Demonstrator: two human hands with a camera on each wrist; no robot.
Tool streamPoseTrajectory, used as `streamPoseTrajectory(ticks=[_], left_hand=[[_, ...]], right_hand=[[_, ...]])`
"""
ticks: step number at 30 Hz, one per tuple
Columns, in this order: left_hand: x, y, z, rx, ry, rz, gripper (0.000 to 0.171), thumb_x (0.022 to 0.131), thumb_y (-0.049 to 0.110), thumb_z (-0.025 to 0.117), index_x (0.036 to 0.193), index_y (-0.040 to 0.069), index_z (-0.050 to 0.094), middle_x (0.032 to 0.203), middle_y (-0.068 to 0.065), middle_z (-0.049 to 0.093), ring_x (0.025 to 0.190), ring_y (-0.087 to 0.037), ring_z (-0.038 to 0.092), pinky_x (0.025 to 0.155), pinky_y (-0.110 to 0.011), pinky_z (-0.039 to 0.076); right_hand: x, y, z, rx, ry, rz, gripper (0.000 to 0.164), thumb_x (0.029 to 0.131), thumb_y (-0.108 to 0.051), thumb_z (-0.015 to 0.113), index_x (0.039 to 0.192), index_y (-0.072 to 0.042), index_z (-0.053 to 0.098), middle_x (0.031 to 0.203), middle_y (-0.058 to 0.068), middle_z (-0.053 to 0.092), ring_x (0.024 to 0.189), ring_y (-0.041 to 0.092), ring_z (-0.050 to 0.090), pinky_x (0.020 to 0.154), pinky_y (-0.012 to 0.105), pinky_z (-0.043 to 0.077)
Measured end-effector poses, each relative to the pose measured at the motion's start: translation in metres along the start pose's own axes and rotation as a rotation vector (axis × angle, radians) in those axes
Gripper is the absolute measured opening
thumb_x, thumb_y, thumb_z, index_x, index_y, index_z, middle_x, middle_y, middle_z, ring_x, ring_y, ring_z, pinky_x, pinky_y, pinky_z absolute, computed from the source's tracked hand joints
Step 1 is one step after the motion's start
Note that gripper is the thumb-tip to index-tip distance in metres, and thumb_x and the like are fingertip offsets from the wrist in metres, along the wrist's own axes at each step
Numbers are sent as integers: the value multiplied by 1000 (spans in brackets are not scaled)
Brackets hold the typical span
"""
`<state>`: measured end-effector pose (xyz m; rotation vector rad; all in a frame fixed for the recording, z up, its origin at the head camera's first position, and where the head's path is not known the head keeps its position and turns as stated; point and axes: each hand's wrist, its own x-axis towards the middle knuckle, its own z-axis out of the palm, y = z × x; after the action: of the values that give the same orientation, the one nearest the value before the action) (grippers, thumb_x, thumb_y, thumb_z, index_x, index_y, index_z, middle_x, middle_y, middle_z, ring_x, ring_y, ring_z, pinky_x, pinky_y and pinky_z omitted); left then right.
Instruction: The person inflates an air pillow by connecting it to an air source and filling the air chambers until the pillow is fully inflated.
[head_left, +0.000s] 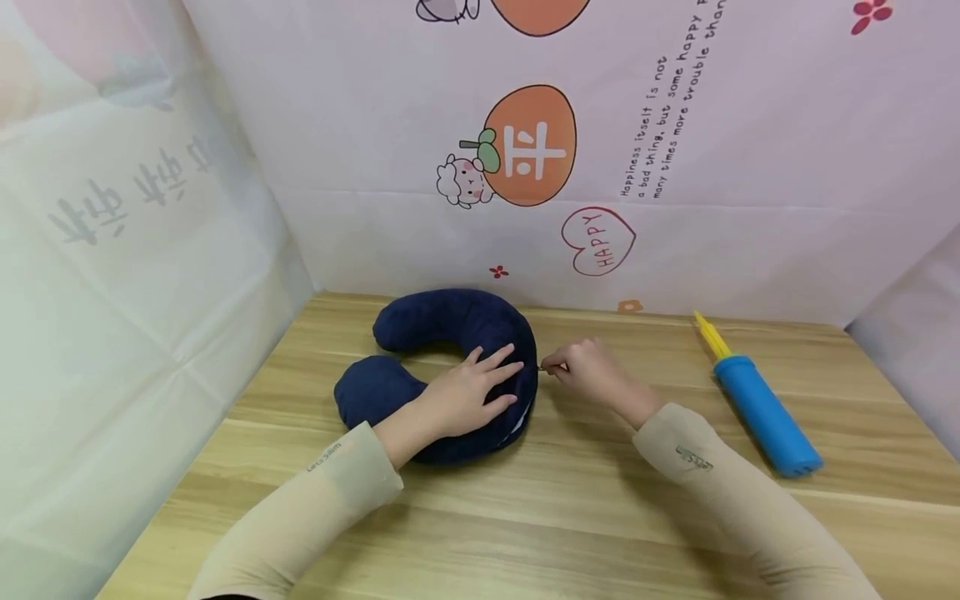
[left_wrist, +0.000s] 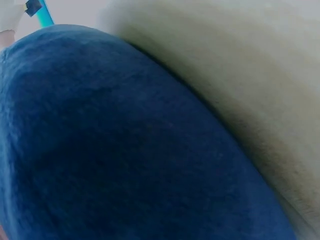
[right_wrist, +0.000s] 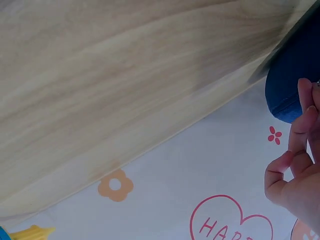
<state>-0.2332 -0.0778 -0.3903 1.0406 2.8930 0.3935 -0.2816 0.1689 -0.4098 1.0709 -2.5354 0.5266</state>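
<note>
A navy blue U-shaped neck pillow (head_left: 450, 312) lies on the wooden table, its gap facing left. My left hand (head_left: 468, 392) rests on its curved part with fingers spread. At the pillow's right edge, my right hand (head_left: 588, 367) pinches a small zipper pull (head_left: 540, 367) between thumb and forefinger. Below that point along the edge, a strip of white (head_left: 519, 423) shows through the parted seam. Dark plush fabric (left_wrist: 140, 140) fills most of the left wrist view. In the right wrist view, the curled fingers of the right hand (right_wrist: 300, 165) are against the pillow (right_wrist: 290, 85).
A blue hand pump (head_left: 768, 417) with a yellow nozzle (head_left: 711, 335) lies on the table (head_left: 480, 533) to the right. Behind the table hangs a white printed cloth (head_left: 375, 167), and another sheet (head_left: 135, 292) covers the left side.
</note>
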Motion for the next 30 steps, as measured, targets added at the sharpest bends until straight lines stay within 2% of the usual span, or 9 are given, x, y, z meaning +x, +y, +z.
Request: streamPoseTrajectory(ticks=[5, 15, 22, 27, 30], left_hand=[[-2, 4, 2, 24, 7, -16, 55, 108, 42, 52, 158, 20, 43, 168, -1, 23, 147, -43, 31, 117, -50, 31], [-1, 4, 7, 45, 14, -26, 55, 108, 42, 51, 158, 22, 42, 168, 2, 22, 147, -42, 32, 117, -49, 31], [-2, 5, 6, 32, 15, -35, 54, 108, 41, 52, 158, 22, 43, 168, 2, 23, 146, -45, 33, 115, -51, 34], [-2, 4, 8, 34, 24, -33, 54, 108, 42, 52, 158, 23, 43, 168, 2, 23, 145, -46, 34, 113, -52, 36], [-2, 4, 8, 29, 34, -33, 53, 108, 42, 52, 157, 24, 44, 168, 3, 24, 144, -47, 34, 108, -55, 42]], right_hand=[[-6, -1, -2, -6, 14, -61, 11, 84, 6, 77, 86, -3, 82, 82, 7, 77, 76, 22, 75, 66, 41, 59], [-13, -4, 1, 2, 53, -180, 10, 81, 6, 81, 86, -2, 81, 79, 6, 76, 73, 20, 74, 66, 40, 59], [-21, -15, 0, -19, 23, -188, 19, 78, 9, 81, 86, -8, 81, 83, 1, 76, 78, 16, 73, 70, 44, 52], [-26, -26, -2, -16, -16, -206, 19, 79, 8, 80, 86, -9, 82, 85, -1, 77, 79, 15, 72, 71, 42, 51], [-29, -33, -3, -6, -49, -212, 17, 81, 6, 80, 88, -9, 82, 85, -1, 77, 81, 14, 73, 72, 41, 50]])
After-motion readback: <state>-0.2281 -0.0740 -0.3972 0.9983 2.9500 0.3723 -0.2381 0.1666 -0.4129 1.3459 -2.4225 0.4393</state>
